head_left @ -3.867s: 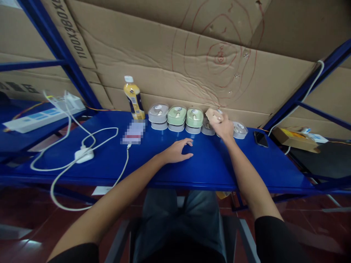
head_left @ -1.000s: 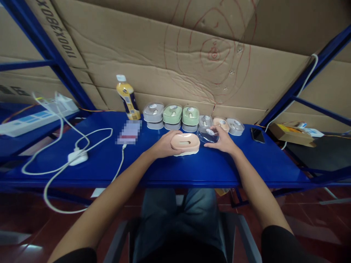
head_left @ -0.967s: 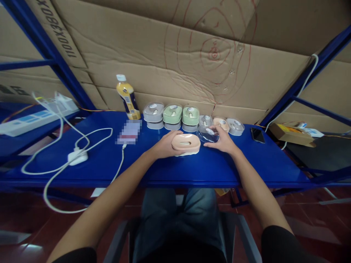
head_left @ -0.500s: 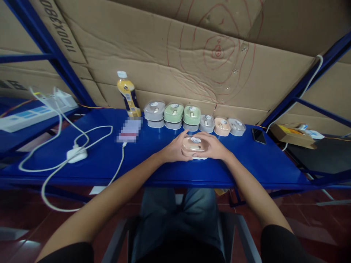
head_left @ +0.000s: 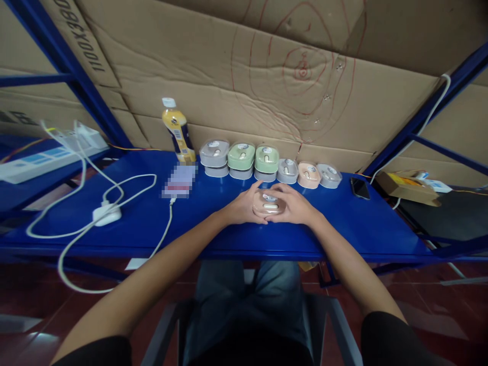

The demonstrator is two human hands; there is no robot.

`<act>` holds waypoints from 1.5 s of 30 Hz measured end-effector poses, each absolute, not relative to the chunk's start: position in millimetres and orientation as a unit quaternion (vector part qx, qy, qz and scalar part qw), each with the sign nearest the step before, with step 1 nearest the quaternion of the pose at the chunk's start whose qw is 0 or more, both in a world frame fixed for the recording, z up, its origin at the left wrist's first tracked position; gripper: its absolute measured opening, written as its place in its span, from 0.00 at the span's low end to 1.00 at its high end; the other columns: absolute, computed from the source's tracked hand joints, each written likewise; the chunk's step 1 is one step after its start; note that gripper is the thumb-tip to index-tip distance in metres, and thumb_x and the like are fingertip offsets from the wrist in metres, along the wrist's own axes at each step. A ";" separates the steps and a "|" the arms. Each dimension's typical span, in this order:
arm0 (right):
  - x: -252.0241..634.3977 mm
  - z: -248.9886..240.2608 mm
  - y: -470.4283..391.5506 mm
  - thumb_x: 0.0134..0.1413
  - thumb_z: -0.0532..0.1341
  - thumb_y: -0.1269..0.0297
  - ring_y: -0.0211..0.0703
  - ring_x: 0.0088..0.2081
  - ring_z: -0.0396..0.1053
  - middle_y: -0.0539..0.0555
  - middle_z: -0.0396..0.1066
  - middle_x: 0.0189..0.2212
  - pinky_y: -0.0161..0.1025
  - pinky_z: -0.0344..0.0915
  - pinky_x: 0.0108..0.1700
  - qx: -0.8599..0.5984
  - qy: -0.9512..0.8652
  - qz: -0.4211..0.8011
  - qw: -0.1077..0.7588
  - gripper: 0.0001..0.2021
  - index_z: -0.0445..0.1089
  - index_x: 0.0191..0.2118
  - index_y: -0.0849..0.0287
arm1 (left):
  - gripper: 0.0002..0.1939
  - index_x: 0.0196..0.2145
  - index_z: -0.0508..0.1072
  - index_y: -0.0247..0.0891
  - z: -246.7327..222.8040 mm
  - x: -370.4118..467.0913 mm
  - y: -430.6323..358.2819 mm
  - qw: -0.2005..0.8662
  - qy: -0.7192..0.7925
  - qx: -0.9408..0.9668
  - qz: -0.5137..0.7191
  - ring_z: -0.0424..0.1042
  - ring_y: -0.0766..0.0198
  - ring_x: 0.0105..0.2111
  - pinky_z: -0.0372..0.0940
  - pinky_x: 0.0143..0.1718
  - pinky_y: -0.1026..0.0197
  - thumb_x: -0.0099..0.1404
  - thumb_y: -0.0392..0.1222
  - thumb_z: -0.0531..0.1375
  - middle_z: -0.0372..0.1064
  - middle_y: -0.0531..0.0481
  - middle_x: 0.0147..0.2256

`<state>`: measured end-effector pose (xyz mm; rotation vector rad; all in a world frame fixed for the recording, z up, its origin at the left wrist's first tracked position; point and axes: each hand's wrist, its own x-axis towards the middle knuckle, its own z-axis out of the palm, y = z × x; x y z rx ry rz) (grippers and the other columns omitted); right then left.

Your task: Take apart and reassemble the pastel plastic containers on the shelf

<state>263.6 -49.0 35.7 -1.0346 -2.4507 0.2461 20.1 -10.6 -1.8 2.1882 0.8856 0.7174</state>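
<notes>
One long white power strip point(head_left: 49, 160) lies at the far left of the frame, then a white adapter point(head_left: 107, 214) with looped cable on the blue metal desk point(head_left: 213, 239). Left of centre, a pixelated flat item point(head_left: 179, 182) with a cable plugged in lies just in front of a yellow-and-navy plastic bottle point(head_left: 178, 132), which stands upright. Next come three stacks of oval plastic boxes point(head_left: 242, 156), one grey on grey, two green on grey. Below them, at the centre, the left hand point(head_left: 243, 207) has its fingers curved round the left side of a peach oval box with a clear lid point(head_left: 270, 204); the right hand point(head_left: 295, 205) grasps its right side, fingers over the top edge. Right of the stacks sit three single boxes point(head_left: 309, 175), grey, peach and grey, then a black phone point(head_left: 360, 188) and, at right, an open brown cardboard box point(head_left: 409, 189).
</notes>
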 end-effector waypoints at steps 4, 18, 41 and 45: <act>267.6 27.9 -45.2 0.50 0.75 0.40 0.59 0.57 0.73 0.61 0.69 0.58 0.57 0.70 0.63 -0.377 -0.881 0.130 0.254 0.43 0.68 0.69 0.49 | 0.74 0.77 0.43 0.38 -4.3 19.3 -10.2 0.332 0.335 0.836 0.280 0.64 0.33 0.68 0.62 0.67 0.36 0.45 0.57 0.80 0.62 0.28 0.69; 270.8 26.1 -44.0 0.51 0.74 0.38 0.62 0.59 0.73 0.61 0.71 0.58 0.60 0.71 0.62 -0.376 -0.889 0.093 0.244 0.42 0.69 0.69 0.46 | 0.74 0.77 0.45 0.38 -3.9 19.9 -9.8 0.349 0.340 0.825 0.286 0.66 0.32 0.67 0.63 0.65 0.33 0.43 0.55 0.81 0.66 0.28 0.66; 283.3 18.7 -36.7 0.47 0.75 0.39 0.62 0.59 0.73 0.59 0.74 0.60 0.62 0.68 0.64 -0.357 -0.864 0.134 0.330 0.46 0.65 0.70 0.47 | 0.62 0.74 0.50 0.43 -5.6 10.8 -6.2 0.343 0.326 0.803 0.361 0.72 0.40 0.62 0.67 0.64 0.37 0.50 0.53 0.77 0.70 0.36 0.62; 311.1 45.7 -30.1 0.52 0.71 0.38 0.67 0.65 0.67 0.62 0.69 0.65 0.64 0.63 0.68 -0.444 -0.781 0.000 0.439 0.44 0.63 0.70 0.49 | 0.47 0.70 0.55 0.38 -5.8 10.4 -3.6 0.281 0.319 0.774 0.468 0.73 0.44 0.59 0.68 0.62 0.39 0.61 0.54 0.71 0.70 0.33 0.59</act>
